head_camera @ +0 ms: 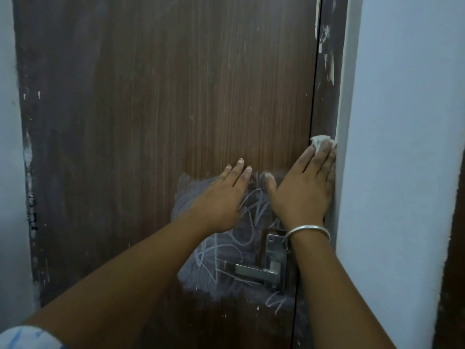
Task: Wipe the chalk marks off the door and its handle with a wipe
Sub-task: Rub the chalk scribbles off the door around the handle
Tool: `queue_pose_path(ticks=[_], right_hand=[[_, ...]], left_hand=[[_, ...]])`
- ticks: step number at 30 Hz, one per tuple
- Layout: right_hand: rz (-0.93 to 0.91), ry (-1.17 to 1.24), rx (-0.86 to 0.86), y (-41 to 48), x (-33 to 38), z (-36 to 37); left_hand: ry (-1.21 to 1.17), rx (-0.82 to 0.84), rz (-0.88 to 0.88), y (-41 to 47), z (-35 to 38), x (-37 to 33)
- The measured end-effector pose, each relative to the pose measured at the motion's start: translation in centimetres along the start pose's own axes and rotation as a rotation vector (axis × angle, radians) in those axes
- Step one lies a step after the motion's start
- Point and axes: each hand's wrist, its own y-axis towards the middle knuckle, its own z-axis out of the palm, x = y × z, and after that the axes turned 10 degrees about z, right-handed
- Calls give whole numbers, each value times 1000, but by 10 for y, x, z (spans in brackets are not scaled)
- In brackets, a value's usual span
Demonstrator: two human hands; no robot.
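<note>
One bangle [308,228] overlaps handle plate [273,250]; left forearm [151,253] crosses chalk marks [214,255].

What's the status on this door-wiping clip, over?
Left hand flat on door, open. Right hand pressing wipe at door's right edge. Chalk marks cover area around handle. Nothing blocking.

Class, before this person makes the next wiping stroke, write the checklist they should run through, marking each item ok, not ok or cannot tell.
1. The wipe sits under the fingers of the right hand, against the door: ok.
2. The left hand lies flat, bracing: ok.
3. The left hand is off the chalk marks: not ok, it covers part of the smudge.
4. The chalk marks are gone: not ok, scribbles run past the handle.
5. The handle is clean: cannot tell.
</note>
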Motion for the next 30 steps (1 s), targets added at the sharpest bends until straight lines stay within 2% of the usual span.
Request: queue_pose_path(ticks=[3, 8, 13, 15, 18, 20, 24, 26, 30], right_hand=[[-2, -39, 44, -21, -7, 6], [30, -5, 81, -48, -16, 13], [55, 128, 108, -53, -8, 18], [-16, 95, 122, -52, -4, 20], [-215, 29, 161, -56, 1, 26], [-269, -10, 144, -56, 0, 27], [-79, -26, 54, -49, -4, 22], [-43, -9, 71, -46, -1, 21], [-357, -50, 160, -52, 12, 27]], left_hand=[[18, 12, -6, -3, 4, 0], [189, 92, 55, -16, 12, 4], [162, 106, -13, -25, 11, 13], [190, 113, -4, -28, 11, 17], [352, 146, 116, -33, 17, 18], [389, 148, 133, -34, 23, 15], [345, 116, 103, -30, 27, 13], [331, 112, 99, -29, 26, 15], [265, 50, 42, -29, 23, 19]])
